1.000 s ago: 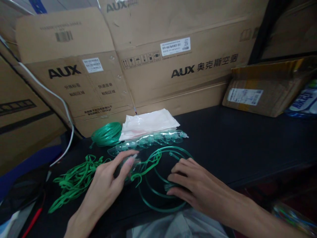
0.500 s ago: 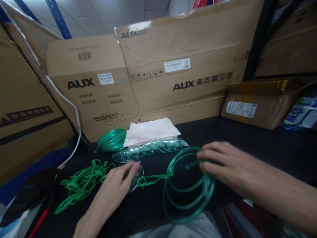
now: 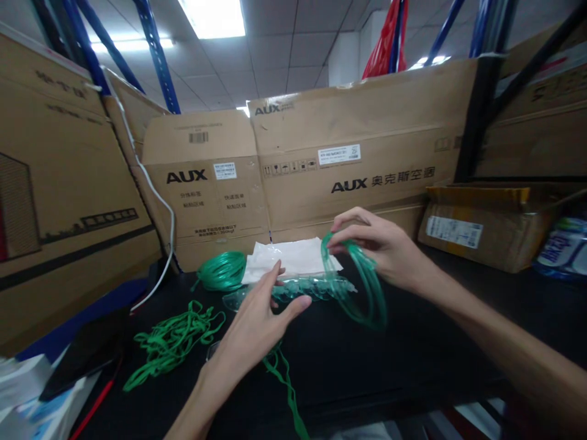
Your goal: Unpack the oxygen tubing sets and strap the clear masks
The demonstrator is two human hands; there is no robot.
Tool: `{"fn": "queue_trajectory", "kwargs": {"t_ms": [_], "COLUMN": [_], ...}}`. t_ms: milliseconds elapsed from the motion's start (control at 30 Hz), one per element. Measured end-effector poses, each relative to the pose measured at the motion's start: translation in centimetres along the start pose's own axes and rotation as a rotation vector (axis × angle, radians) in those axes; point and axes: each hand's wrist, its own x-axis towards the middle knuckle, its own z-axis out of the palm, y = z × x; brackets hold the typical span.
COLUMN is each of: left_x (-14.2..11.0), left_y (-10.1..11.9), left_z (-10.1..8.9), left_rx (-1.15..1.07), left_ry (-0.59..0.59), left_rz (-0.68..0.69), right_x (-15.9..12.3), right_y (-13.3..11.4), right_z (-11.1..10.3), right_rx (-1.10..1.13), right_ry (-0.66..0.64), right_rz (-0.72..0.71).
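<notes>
My right hand [image 3: 383, 247] pinches a coil of clear green tubing [image 3: 362, 287] and holds it up above the black table [image 3: 413, 360]. My left hand [image 3: 257, 324] hovers lower, fingers apart, near a green strap [image 3: 282, 373] that hangs from the coil toward the table's front edge. Behind my left hand lies a row of clear green masks [image 3: 293, 288] in front of a white plastic bag [image 3: 293, 256].
A pile of loose green straps [image 3: 172, 339] lies at the left. A wound green tubing bundle [image 3: 222, 271] sits by the bag. AUX cardboard boxes [image 3: 348, 165] wall off the back and left. A smaller carton [image 3: 481, 229] stands at the right.
My right hand has lifted the tubing coil off the table and up toward the boxes. My left hand has left the table and risen. The camera has tilted upward.
</notes>
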Motion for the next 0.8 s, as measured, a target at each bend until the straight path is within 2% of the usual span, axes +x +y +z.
{"fn": "queue_trajectory", "kwargs": {"t_ms": [67, 167, 267, 367, 433, 533, 600, 700, 800], "left_x": [1.2, 2.6, 2.9, 2.6, 2.2, 1.8, 1.6, 1.4, 1.4], "left_y": [0.7, 0.8, 0.5, 0.2, 0.0, -0.2, -0.3, -0.6, -0.7], "left_z": [0.6, 0.6, -0.3, -1.0, -1.0, -0.8, -0.7, -0.9, -0.9], "left_rx": [-0.117, -0.219, -0.171, -0.084, -0.052, -0.082, -0.184, -0.364, -0.492], "left_ry": [-0.025, -0.027, -0.010, 0.070, 0.104, 0.099, 0.021, -0.109, -0.116], "left_rz": [0.003, 0.084, 0.079, 0.032, 0.012, 0.037, 0.070, 0.057, -0.011], "right_x": [0.0, -0.5, -1.6, -2.8, -3.4, -3.7, -3.6, -3.4, -3.3], "right_y": [-0.4, -0.5, 0.0, 0.5, 0.6, 0.4, 0.3, 0.2, 0.0], "right_z": [1.5, 3.0, 3.9, 5.1, 5.9, 6.9, 7.3, 7.4, 7.4], "right_rx": [0.199, 0.502, 0.752, 0.970, 1.001, 0.900, 0.826, 0.746, 0.739], "right_ry": [-0.021, -0.090, -0.122, -0.049, 0.000, -0.038, -0.061, 0.003, 0.049], "right_rz": [0.081, 0.182, 0.262, 0.395, 0.493, 0.580, 0.588, 0.570, 0.559]}}
